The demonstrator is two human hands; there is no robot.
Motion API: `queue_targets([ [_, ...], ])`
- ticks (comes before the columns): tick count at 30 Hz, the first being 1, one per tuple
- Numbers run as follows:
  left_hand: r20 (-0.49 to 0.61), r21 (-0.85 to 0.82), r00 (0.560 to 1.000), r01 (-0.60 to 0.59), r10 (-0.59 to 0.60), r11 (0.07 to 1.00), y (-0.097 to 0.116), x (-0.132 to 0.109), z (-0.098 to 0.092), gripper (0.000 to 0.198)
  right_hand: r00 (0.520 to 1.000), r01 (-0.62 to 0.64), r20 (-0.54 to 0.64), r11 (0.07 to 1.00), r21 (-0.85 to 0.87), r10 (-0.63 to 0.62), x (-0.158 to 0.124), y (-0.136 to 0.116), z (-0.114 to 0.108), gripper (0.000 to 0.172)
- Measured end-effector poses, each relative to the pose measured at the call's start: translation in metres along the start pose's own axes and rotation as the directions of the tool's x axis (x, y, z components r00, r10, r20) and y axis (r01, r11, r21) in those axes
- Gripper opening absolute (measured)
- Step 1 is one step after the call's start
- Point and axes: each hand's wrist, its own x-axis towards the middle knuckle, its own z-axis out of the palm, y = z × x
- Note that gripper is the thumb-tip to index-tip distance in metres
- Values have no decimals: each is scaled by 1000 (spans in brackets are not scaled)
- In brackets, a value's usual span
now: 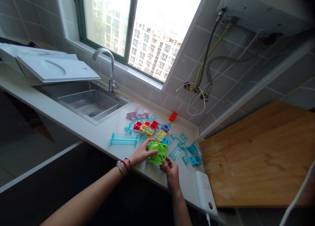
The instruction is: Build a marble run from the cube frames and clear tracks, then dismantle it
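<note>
My left hand (pixel 144 152) grips the left side of a green block piece (pixel 157 151) made of several square cells, its thumb across the front. My right hand (pixel 170 170) holds the lower right corner of the same piece between thumb and fingers. Behind it on the white counter lie red blocks (pixel 154 124), yellow blocks (pixel 161 135) and a dark blue block (pixel 165 128). Clear blue track pieces (pixel 124 139) lie to the left, and other clear blue pieces (pixel 196 159) to the right. Pale purple pieces (pixel 132 115) and a red-orange piece (pixel 173 116) are farther back.
A steel sink (pixel 93 102) with a faucet (pixel 112 68) is at the left, beside a white box (pixel 57 68). To the right are a white power strip (pixel 206 191) and a wooden board (pixel 261 153). Hoses (pixel 209 52) hang above the counter's back corner.
</note>
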Motion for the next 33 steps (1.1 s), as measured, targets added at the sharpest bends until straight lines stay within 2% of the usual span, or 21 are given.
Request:
queue_targets([
  [5, -54, -28, 998, 15, -16, 999, -4, 4, -3, 62, 1000, 6, 27, 1000, -4, -6, -1, 1, -1, 53],
  [9, -129, -258, 991, 8, -43, 966, -1, 7, -3, 58, 998, 50, 47, 999, 9, -51, -2, 4, -4, 50],
  [12, -117, -340, 992, 11, -53, 940, 2, 5, -2, 59, 996, 83, 18, 995, 51, -84, -2, 6, -4, 50],
  [17, -82, -277, 995, 28, -53, 960, 2, 2, 1, 59, 989, 143, -54, 983, 119, -137, -3, 5, -1, 57],
  [20, -75, -220, 996, 28, -45, 975, 0, 2, 1, 62, 987, 163, -22, 983, 82, -162, -5, 4, 1, 53],
  [24, -122, -171, 992, -4, -17, 985, 2, 2, 1, 59, 986, 166, -3, 985, 51, -166, -6, 8, 3, 49],
  [29, -121, -211, 992, 15, -42, 977, 3, 2, 2, 60, 986, 164, -41, 982, 94, -160, -6, 9, 6, 51],
  [33, -102, -251, 994, 11, -37, 968, -1, 3, 2, 60, 987, 161, -22, 983, 89, -160, -8, 7, 7, 55],
])
